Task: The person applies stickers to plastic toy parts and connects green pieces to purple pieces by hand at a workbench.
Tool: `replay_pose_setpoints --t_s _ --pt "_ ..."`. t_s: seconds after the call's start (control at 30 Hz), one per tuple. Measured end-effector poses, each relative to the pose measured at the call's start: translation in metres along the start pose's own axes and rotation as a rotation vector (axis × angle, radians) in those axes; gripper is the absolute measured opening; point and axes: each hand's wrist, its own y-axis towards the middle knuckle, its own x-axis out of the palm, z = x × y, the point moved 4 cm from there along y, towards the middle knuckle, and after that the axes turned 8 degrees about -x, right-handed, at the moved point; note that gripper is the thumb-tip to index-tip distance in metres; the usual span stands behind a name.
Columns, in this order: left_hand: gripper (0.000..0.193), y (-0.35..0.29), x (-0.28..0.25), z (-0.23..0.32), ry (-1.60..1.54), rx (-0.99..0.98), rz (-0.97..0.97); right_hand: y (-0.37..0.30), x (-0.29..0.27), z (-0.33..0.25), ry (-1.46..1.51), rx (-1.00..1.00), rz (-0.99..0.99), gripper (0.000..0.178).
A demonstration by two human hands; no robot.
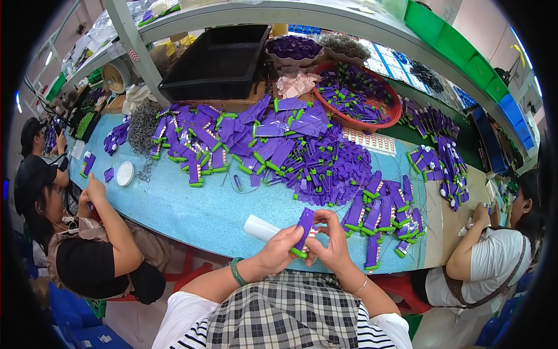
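Close in front of me, my left hand [274, 250] grips a flat purple plastic piece [305, 220] with a green end, holding it upright. My right hand [332, 249] closes on its right edge, thumb and fingers at a red-and-white striped strip [313, 232]. A white tube or roll [259, 227] lies on the table beside my left hand. Right of my right hand is a pile of similar purple pieces [383, 214] with green ends and striped edges. Beyond my hands spreads a larger heap of purple parts [331, 160].
A red basin [390, 113] of purple parts and a black tray [215, 64] stand at the back. Wire-like grey pieces [143, 131] and a white round lid [125, 173] lie left. Co-workers sit at left [75, 232] and right [494, 250]. A shelf beam [279, 14] crosses overhead.
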Motion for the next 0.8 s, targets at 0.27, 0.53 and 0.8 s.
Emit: replay_pose_setpoints --t_s 0.27,0.53,0.8 --pt "0.044 0.004 0.008 -0.027 -0.279 -0.474 -0.281 -0.002 0.009 0.001 0.181 0.090 -0.247 0.023" --pt "0.014 -0.010 0.013 0.037 0.892 0.278 0.203 0.006 0.001 -0.006 0.793 0.293 -0.063 0.043" --pt "0.022 -0.027 0.038 0.060 1.939 1.297 0.104 0.011 0.000 -0.007 0.720 0.380 -0.086 0.010"
